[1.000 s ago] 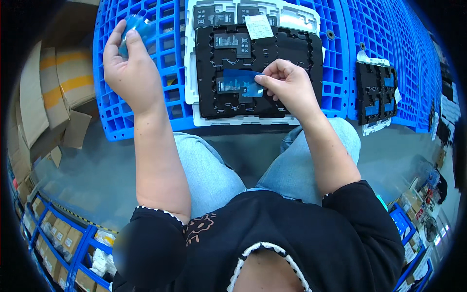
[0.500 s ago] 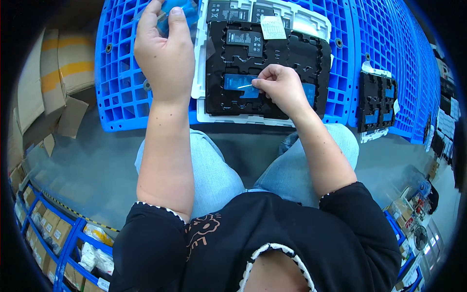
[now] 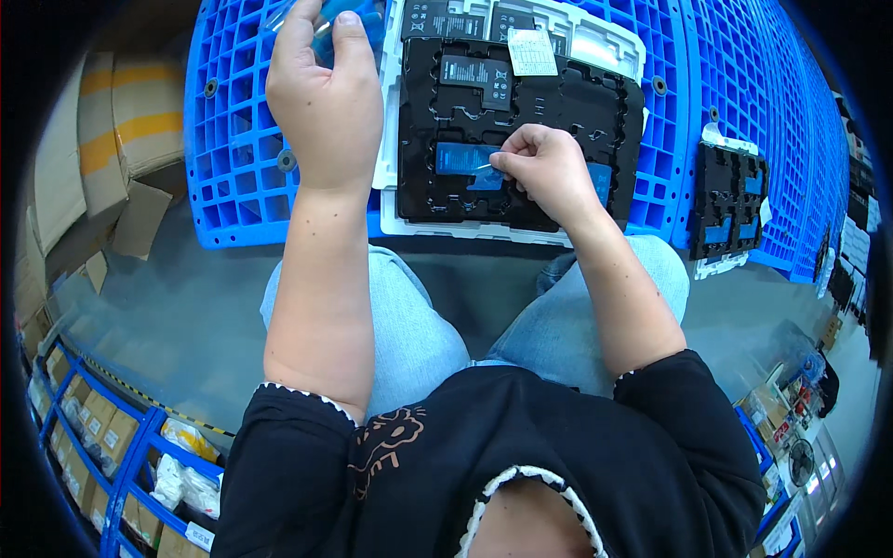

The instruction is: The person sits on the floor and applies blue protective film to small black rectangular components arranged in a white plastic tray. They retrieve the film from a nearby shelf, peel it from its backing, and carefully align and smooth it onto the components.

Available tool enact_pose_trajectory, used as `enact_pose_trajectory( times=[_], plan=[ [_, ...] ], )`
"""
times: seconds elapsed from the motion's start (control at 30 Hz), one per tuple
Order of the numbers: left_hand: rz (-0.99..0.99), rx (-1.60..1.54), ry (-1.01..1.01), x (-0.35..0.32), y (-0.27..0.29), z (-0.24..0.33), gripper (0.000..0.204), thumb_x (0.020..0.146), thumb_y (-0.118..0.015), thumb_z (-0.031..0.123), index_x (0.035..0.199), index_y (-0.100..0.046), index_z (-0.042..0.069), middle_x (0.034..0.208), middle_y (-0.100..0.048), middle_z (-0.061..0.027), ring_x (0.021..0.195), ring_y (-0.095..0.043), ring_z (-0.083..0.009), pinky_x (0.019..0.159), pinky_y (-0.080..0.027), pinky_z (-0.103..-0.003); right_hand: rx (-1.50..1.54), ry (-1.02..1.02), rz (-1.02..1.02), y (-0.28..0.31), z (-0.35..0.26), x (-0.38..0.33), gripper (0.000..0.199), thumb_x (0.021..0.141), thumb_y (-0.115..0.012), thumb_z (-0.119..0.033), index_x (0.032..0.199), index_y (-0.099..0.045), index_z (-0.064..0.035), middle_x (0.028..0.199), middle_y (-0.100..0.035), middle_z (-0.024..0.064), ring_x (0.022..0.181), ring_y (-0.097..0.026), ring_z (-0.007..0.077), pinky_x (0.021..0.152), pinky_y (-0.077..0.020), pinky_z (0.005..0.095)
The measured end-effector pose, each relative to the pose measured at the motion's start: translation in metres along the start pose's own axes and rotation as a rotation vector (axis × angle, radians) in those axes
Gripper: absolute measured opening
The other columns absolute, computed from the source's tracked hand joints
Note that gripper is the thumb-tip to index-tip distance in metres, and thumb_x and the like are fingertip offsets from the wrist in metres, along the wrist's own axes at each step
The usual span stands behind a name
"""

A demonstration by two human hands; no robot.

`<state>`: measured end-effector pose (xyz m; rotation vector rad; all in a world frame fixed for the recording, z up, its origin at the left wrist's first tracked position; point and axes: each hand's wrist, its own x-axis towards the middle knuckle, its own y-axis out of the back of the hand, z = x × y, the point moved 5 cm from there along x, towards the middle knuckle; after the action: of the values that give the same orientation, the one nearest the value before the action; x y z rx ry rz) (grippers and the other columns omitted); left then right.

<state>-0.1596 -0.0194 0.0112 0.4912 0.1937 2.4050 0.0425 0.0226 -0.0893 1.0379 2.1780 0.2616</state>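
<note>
Clamping blue film (image 3: pixel 461 159) in right grip (image 3: pixel 549 174), blue bundle (image 3: pixel 326 43) in left grip (image 3: pixel 326 110), printed label (image 3: pixel 532 53) beyond

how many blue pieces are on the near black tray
2: a blue piece left of the right hand, and another blue piece right of it; the hand may hide more.

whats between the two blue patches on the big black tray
The person's right hand shows between the blue patches in the head view, over the black tray.

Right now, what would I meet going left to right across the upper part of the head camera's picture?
Cardboard boxes → left hand → L-shaped blue film → right hand → small black tray.
</note>
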Motion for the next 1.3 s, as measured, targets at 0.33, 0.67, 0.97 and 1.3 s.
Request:
enact_pose_trajectory(
  times=[0.33,0.67,0.97,1.3],
  plan=[
    [0.003,-0.129,0.000,0.004,-0.009,0.000,0.029,0.089,-0.045,-0.001,0.118,-0.051,-0.005,0.111,-0.058,-0.0123,0.098,-0.057,-0.0161,0.086,-0.044,-0.026,-0.025,-0.005,0.021,0.001,-0.002,0.000,0.013,0.070,-0.069,-0.010,0.073,-0.063,0.0017,0.062,-0.061,0.0100,0.056,-0.058,0.0159,0.054,-0.0457,0.0280],
    [-0.039,-0.073,-0.072,0.003,-0.007,0.003,0.031,0.088,-0.047,-0.002,0.118,-0.051,-0.004,0.112,-0.058,-0.0111,0.100,-0.056,-0.0152,0.087,-0.043,-0.025,-0.180,0.123,0.127,-0.005,-0.006,-0.001,0.016,0.068,-0.068,-0.009,0.076,-0.061,0.0024,0.068,-0.062,0.0166,0.066,-0.062,0.0310,0.064,-0.0492,0.0361],
    [-0.485,-0.513,0.250,-0.010,-0.030,0.002,0.066,0.084,-0.049,-0.005,0.142,-0.018,0.003,0.101,-0.060,-0.0098,0.093,-0.056,-0.0131,0.082,-0.043,-0.024,-0.102,0.535,0.465,0.031,-0.047,-0.025,0.046,0.073,-0.070,-0.013,0.112,-0.048,-0.0027,0.099,-0.048,0.0126,0.082,-0.051,0.0237,0.072,-0.0451,0.0347],
    [-0.942,-0.281,0.262,-0.040,-0.041,0.006,0.038,0.084,-0.061,0.008,0.122,-0.055,0.006,0.096,-0.065,-0.0065,0.088,-0.060,-0.0114,0.080,-0.047,-0.023,0.178,0.819,0.304,0.047,-0.064,-0.033,0.027,0.077,-0.068,-0.010,0.102,-0.062,-0.0020,0.088,-0.064,0.0111,0.079,-0.063,0.0216,0.073,-0.0495,0.0293]
  ],
)
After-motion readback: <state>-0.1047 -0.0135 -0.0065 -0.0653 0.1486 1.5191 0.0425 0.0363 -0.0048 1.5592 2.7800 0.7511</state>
